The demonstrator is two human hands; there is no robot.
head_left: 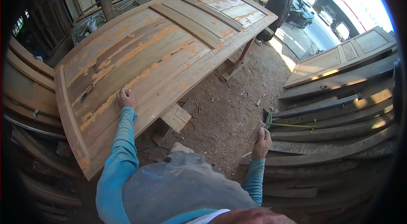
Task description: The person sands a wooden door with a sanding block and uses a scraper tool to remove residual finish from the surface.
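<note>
A large wooden door (140,67) with orange filler patches lies raised in front of me, slanting away to the far right. My left hand (126,98) rests on its near part with bent fingertips on the wood, beside an orange streak, and I see nothing held in it. Out to the right, apart from the door, my right hand (262,142) is closed on a small, thin, flat brown piece (255,131) that looks like sandpaper. The fingers hide part of that piece.
Wooden blocks (176,118) support the door over a dirt floor (220,139) strewn with chips. Stacked planks (322,143) and a panelled door (339,59) line the right. A person (282,8) in dark clothes stands at the far end near a motorbike (300,15).
</note>
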